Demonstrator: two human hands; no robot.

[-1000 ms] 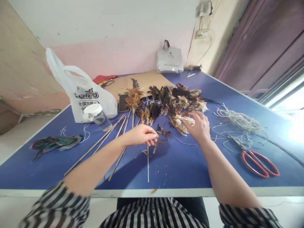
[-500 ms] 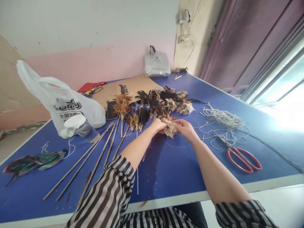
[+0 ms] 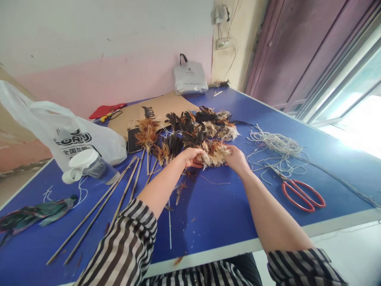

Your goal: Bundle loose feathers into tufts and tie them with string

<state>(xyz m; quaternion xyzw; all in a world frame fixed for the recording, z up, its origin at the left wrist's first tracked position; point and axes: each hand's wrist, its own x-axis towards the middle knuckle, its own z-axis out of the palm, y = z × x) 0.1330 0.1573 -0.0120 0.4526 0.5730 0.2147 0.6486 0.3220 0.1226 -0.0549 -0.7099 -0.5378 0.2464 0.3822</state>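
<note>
My left hand and my right hand grip the two ends of a fluffy brown and cream feather bundle low over the table. The fingers of both hands are bent around it, and the fingertips are partly hidden in the fluff. Just behind it lies a pile of dark and cream feather bundles. An orange-brown feather tuft sits to the left of that pile. A few loose feathers lie below my left hand.
On the right are tangled strings and red-handled scissors. Several thin sticks, a lidded plastic cup, a white plastic bag and dark green feathers occupy the left. Behind are cardboard and a silver bag.
My hands have moved apart, and the feather bundle between them now shows wider, with more brown feathers visible. The camera view has shifted slightly.
</note>
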